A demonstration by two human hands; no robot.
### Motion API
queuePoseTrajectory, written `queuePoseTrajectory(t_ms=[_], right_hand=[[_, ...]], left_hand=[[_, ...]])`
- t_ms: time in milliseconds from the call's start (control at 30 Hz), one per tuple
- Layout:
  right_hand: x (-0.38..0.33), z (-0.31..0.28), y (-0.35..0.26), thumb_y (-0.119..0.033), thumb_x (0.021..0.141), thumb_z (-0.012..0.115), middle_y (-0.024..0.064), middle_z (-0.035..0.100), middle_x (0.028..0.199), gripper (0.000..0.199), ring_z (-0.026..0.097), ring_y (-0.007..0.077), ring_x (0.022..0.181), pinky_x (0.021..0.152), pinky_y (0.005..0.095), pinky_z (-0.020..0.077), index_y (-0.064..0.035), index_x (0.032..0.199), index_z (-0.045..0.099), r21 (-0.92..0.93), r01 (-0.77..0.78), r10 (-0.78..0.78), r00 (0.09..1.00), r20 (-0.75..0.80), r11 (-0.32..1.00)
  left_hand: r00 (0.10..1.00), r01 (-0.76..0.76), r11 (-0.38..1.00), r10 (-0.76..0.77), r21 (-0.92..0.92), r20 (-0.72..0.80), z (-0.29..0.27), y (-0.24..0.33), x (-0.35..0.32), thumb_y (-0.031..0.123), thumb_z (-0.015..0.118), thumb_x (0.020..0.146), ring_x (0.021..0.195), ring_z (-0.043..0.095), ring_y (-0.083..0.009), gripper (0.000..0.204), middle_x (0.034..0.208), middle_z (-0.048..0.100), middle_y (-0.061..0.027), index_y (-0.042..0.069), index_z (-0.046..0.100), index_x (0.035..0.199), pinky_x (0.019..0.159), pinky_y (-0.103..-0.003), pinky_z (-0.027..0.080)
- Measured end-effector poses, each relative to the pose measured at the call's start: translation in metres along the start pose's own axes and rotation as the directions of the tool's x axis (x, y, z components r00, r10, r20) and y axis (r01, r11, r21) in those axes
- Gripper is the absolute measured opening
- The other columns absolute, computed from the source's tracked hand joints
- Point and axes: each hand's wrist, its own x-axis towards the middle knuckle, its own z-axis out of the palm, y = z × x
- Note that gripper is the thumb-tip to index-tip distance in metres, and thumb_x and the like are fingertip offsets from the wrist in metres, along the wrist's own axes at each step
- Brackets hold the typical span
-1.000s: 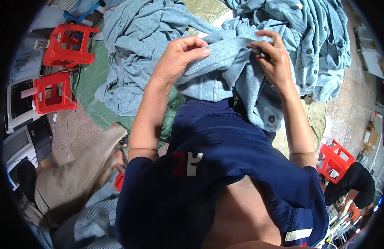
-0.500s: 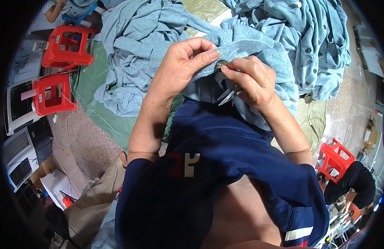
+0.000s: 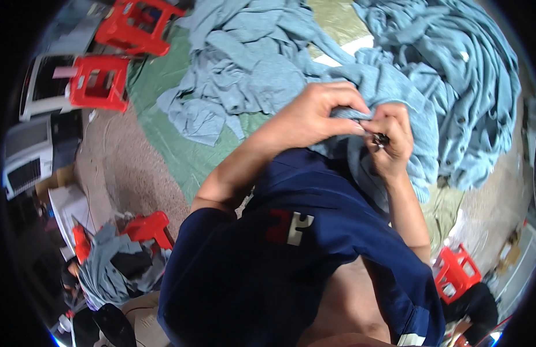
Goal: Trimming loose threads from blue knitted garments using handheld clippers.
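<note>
My left hand (image 3: 311, 118) pinches a fold of a light blue knitted garment (image 3: 404, 87) held up in front of my navy shirt (image 3: 302, 260). My right hand (image 3: 395, 144) is close beside it, fingertips nearly touching the left thumb. It is shut on small dark metal snips (image 3: 381, 139), whose tip sits at the pinched fold. The garment drapes over my right wrist and hangs down to the right. Its lower part is hidden behind my arms.
More light blue garments lie heaped on a green sheet (image 3: 175, 133), one pile at upper left (image 3: 245, 63), another at upper right (image 3: 459, 69). Red plastic stools (image 3: 100, 81) stand at left, one at lower right (image 3: 456, 272) near another person. White machines (image 3: 28, 156) sit far left.
My hands have drawn together at the garment's fold, and the right hand now holds the snips against the spot the left hand pinches. The view has tilted left and down.
</note>
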Motion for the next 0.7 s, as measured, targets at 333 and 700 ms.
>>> queuePoseTrajectory(t_ms=[333,700], right_hand=[[-0.009,0.0,0.007,0.019,0.068,0.059,0.004,0.054,0.095,0.035,0.05,0.0068,0.078,0.064,0.0187,0.0397,-0.0013,0.097,0.053,0.351,-0.457,0.447,0.887,0.115,0.817],[0.008,0.002,0.012,0.006,0.072,0.063,0.0102,0.051,0.085,0.026,0.055,0.0244,0.07,0.059,0.0325,0.0455,-0.0035,0.095,0.054,-0.084,-0.308,0.304,0.951,-0.057,0.948]], left_hand=[[0.958,-0.222,0.919,0.268,0.325,-0.104,0.019,-0.009,0.0,0.004,0.071,0.077,0.079,0.06,-0.028,0.018,0.09,0.06,-0.0104,0.0,0.058,0.089,0.066,-0.036,0.048],[0.92,0.02,0.773,0.234,0.635,-0.314,0.022,-0.047,0.013,0.008,0.069,0.079,0.068,0.063,-0.0304,0.015,0.075,0.062,-0.0133,0.004,0.06,0.09,0.058,-0.036,0.049]])
